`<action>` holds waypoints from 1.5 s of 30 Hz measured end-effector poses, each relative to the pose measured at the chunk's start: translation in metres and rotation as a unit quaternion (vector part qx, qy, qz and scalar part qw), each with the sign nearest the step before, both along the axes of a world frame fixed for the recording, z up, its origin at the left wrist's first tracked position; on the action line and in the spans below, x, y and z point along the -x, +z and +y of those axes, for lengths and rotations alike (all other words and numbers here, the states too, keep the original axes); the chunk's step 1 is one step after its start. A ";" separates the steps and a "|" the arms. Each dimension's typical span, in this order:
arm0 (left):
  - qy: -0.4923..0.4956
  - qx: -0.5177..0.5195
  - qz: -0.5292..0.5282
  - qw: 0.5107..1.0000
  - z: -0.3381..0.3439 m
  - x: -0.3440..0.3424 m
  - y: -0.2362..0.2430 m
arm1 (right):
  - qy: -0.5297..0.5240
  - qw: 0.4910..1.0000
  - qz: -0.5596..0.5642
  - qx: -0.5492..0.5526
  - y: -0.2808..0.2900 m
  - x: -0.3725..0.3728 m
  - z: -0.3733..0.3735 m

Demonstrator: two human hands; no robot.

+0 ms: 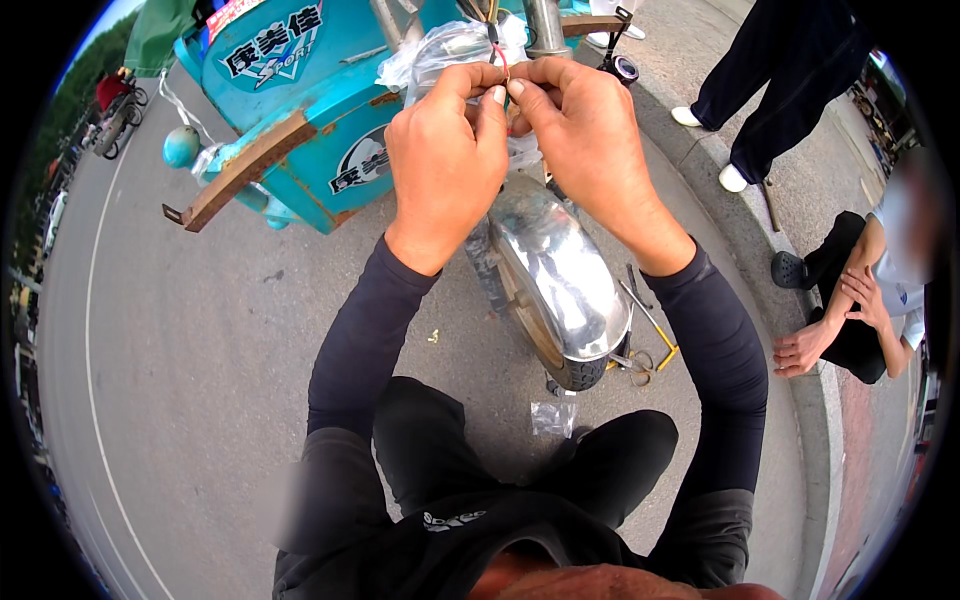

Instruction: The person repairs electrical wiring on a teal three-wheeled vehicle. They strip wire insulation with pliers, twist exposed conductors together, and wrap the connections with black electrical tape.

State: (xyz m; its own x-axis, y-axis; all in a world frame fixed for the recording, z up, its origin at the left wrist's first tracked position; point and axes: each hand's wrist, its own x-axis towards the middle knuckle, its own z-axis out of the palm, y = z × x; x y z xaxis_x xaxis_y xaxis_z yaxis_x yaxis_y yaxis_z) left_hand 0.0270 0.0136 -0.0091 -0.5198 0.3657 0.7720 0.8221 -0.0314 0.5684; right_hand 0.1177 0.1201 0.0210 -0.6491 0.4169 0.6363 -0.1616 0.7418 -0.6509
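Note:
My left hand [448, 150] and my right hand [585, 150] meet at top centre, fingertips pinched on thin wires [499, 56], one red, others dark or yellowish. Crumpled clear plastic bags [420, 55] lie just behind them, among metal tubes [543, 25] of a turquoise three-wheeled vehicle [280, 60] with a rusty bumper bar [240, 170]. Below my hands sits its front wheel under a shiny metal mudguard [550, 260]. What exactly lies between my fingertips is mostly hidden.
Tools [662, 335] and a small plastic bag [552, 418] lie on the asphalt by the wheel. A kerb [818, 420] runs down the right. One person [760, 90] stands on the pavement; another [880, 290] sits low at right. A distant tricycle [115, 115] is at upper left.

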 end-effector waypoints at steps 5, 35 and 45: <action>0.007 0.032 -0.040 0.999 -0.003 -0.008 0.001 | 0.002 1.000 0.000 -0.012 -0.001 -0.001 0.000; -0.152 0.090 -0.040 0.983 -0.006 0.029 0.022 | 0.096 0.970 -0.108 0.196 0.011 -0.002 0.029; -0.205 0.083 -0.090 0.971 -0.007 0.033 0.021 | 0.234 0.896 -0.065 0.373 0.005 0.000 0.042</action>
